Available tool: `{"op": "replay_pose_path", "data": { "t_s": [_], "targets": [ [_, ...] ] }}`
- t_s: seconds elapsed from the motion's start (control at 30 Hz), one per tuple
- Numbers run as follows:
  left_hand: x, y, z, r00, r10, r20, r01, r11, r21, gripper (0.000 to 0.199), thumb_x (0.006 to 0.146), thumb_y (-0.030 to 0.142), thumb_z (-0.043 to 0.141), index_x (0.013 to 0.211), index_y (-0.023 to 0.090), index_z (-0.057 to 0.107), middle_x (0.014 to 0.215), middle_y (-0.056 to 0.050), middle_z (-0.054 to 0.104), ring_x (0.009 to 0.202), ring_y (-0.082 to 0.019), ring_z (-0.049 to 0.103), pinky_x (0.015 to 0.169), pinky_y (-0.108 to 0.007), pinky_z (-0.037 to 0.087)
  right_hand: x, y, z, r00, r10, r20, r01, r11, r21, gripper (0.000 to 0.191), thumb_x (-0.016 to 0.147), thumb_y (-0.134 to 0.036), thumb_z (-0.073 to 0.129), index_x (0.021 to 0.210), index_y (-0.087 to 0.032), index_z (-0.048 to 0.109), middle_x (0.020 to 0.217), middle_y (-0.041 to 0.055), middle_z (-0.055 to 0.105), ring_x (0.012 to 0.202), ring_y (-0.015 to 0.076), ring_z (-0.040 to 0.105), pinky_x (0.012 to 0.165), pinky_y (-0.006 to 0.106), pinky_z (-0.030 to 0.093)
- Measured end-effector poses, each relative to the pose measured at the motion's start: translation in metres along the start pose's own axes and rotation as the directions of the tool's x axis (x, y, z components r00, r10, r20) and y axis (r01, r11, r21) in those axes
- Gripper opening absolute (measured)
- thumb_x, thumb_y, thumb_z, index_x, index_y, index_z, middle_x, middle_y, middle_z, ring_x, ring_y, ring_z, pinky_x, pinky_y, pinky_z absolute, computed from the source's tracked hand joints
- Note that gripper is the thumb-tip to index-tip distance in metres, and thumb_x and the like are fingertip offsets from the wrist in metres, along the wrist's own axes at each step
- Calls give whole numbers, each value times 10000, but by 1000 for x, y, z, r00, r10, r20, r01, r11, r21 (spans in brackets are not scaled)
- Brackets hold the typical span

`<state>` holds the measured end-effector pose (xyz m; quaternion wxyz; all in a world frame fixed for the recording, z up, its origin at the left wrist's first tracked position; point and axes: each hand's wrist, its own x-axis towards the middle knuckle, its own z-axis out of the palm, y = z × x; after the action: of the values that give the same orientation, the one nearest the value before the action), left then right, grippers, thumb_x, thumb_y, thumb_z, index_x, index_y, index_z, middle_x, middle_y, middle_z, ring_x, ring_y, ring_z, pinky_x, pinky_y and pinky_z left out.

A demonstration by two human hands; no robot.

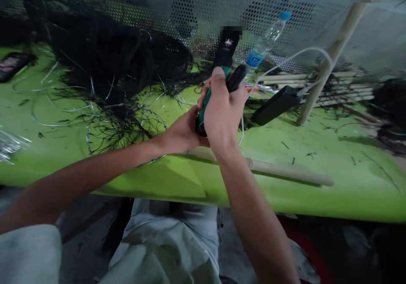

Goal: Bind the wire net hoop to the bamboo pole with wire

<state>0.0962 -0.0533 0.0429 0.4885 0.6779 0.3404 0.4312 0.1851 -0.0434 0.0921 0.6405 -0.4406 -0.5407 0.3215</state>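
A green and black tool point(204, 106), partly covered by fingers, is held above the green table point(285, 148). My right hand point(222, 110) is closed around it, thumb pointing up along its green part. Beneath and behind, my left hand point(187, 125) grips the same tool from the left side, its fingers mostly hidden. A dark handle point(237, 77) sticks up beside my right thumb. Just beyond my hands leans a dark phone-like device point(227, 47) with a lit mark. Below my wrists lies a bamboo stick point(292, 172). Black netting on a wire loop point(88, 134) is left of my hands.
Black fibre point(111, 51) is heaped at the back left, near a phone point(14, 64). A water bottle point(256, 55), a black power bank point(277, 105) with a white cable, an upright pole point(330, 64) and bamboo sticks point(352, 91) stand or lie at right.
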Motion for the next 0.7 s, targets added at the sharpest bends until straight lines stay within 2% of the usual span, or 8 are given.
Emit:
{"op": "replay_pose_path", "data": {
  "t_s": [0.1,0.23,0.33,0.43,0.5,0.53,0.63,0.7],
  "targets": [
    [1,-12,14,991,86,-99,-91,995,-43,619,696,278,783,1258,173,546,1265,-117,707,1047,-255,690,749,-306,546,-3,1,-2,1000,-20,-22,19,999,-28,340,1037,-414,489,784,-193,439,741,-2,434,759,113,553,702,241,442],
    [1,-16,17,987,126,-95,-130,991,-36,343,690,237,732,984,200,559,873,-1,667,747,-160,588,618,-274,444,-8,-4,-9,1000,5,-8,-5,999,-36,361,1009,-481,551,803,-198,462,731,-9,455,741,106,551,672,230,429],
    [3,-16,16,989,106,-104,-114,991,-72,272,683,186,684,883,214,502,691,60,479,620,-111,430,551,-262,328,3,-7,-21,979,74,189,-83,996,43,375,921,-532,682,859,-206,508,747,-15,537,686,99,547,612,230,417],
    [3,-17,15,995,60,-76,-66,994,-83,237,708,140,626,869,219,471,686,66,429,604,-105,395,559,-270,308,31,-7,-30,903,1,431,-138,948,286,457,798,-567,765,1022,-241,537,1020,-1,672,877,151,686,699,262,537],
    [2,-16,14,998,43,-43,-46,995,-90,225,721,146,627,868,219,473,708,56,450,636,-118,439,590,-283,343,52,-5,-32,819,-81,568,-175,908,381,554,765,-594,740,1171,-280,532,1137,0,694,968,195,725,775,314,599],
    [1,-15,13,999,39,-32,-42,995,-92,216,727,159,633,865,218,478,713,51,457,655,-127,461,606,-292,359,60,-3,-31,753,-122,647,-203,892,404,578,769,-593,725,1222,-288,533,1150,0,705,1003,210,735,814,336,619],
    [0,-12,8,999,45,3,-44,992,-116,193,726,190,631,838,219,477,730,38,461,707,-147,502,638,-311,390,75,6,-29,508,-254,823,-337,821,461,492,797,-523,720,1209,-284,598,1115,-16,741,1080,229,746,910,391,651],
    [-1,-9,4,996,45,74,-34,988,-151,192,721,193,632,828,218,474,760,27,470,758,-159,529,679,-324,420,75,12,-28,406,-304,862,-402,788,466,390,834,-516,706,1148,-294,643,959,-41,755,889,202,772,792,383,677]
  ]
}}
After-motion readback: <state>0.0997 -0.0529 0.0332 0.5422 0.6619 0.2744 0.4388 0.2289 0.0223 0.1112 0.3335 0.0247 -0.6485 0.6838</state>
